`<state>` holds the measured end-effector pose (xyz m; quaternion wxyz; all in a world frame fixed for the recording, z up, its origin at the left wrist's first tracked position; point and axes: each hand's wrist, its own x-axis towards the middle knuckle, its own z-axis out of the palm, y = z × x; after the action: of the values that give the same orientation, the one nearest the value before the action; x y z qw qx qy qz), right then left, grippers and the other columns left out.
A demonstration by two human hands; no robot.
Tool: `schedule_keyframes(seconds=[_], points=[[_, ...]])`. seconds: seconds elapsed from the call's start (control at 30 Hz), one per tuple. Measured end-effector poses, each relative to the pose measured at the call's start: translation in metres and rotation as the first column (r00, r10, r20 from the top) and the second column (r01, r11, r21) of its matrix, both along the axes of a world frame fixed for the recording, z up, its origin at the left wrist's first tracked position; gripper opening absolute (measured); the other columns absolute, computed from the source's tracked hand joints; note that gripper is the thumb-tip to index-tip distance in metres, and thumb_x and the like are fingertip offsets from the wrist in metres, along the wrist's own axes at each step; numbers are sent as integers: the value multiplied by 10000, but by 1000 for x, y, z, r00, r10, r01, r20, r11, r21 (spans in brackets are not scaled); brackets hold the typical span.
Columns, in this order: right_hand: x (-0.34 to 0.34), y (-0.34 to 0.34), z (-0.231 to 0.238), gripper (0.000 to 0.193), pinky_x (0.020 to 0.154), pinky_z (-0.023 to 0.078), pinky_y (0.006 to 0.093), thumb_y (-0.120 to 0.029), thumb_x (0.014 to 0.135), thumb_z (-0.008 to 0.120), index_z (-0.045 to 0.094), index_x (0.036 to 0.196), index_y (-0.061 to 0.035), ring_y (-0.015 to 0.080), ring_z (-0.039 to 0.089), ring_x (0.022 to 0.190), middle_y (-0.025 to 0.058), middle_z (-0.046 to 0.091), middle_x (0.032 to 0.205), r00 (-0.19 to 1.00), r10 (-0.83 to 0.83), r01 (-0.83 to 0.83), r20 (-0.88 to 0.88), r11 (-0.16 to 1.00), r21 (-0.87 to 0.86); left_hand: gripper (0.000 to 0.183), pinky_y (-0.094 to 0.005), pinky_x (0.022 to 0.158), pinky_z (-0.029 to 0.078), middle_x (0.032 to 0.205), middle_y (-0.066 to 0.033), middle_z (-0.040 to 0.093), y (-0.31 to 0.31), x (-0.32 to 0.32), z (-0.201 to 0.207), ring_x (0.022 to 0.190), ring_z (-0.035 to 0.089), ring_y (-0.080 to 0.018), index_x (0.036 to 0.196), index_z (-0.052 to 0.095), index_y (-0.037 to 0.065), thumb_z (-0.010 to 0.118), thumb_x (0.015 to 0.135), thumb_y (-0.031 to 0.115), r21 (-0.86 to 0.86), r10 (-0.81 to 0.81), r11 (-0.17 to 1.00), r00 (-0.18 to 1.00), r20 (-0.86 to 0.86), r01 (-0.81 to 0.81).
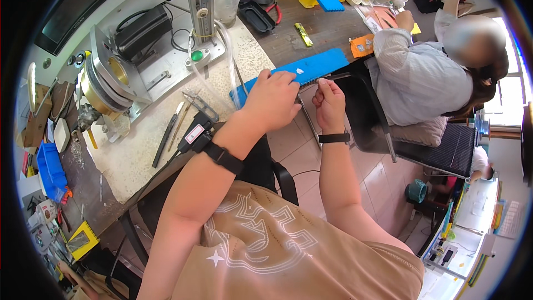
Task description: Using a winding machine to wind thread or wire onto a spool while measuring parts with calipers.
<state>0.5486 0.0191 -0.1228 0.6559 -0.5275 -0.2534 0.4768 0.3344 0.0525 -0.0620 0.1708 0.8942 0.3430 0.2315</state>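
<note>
A long blue strip (322,66) with a toothed edge lies across the front edge of the brown bench. My left hand (271,100) lies palm down over its middle, fingers bent and close together on the strip; the thumb is hidden. Just right of it, beside the strip's near edge, my right hand (331,103) is closed in a pinch, thumb against forefinger. Whatever sits between those fingertips is too small to make out. A small white piece (300,71) rests on the strip near my left fingertips.
Left stands a bench machine with a round brass-coloured wheel (105,86) and an upright column (201,5). A caliper-like gauge (195,133) and a black-handled knife (166,136) lie near my left forearm. A seated co-worker (427,72) and black chair (358,105) are right.
</note>
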Motion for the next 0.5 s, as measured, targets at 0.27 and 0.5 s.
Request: schedule_keyframes(seconds=[0.27,0.5], points=[[1,4,-3,120,532,348,222,-170,1000,691,655,962,-62,46,412,571,-65,484,677,1000,9,-9,5,1000,-24,462,-455,1047,391,1288,-99,647,-6,8,-7,1252,580,-258,1221,674,58,779,810,239,-23,78,997,997,28,-77],[1,6,-4,131,505,343,199,-163,970,736,678,969,-46,29,442,553,-63,535,678,995,-14,16,98,1000,-26,566,-464,996,394,1158,-105,621,-7,26,-2,1130,577,-281,1289,639,63,762,817,351,28,144,989,988,-56,-143]])
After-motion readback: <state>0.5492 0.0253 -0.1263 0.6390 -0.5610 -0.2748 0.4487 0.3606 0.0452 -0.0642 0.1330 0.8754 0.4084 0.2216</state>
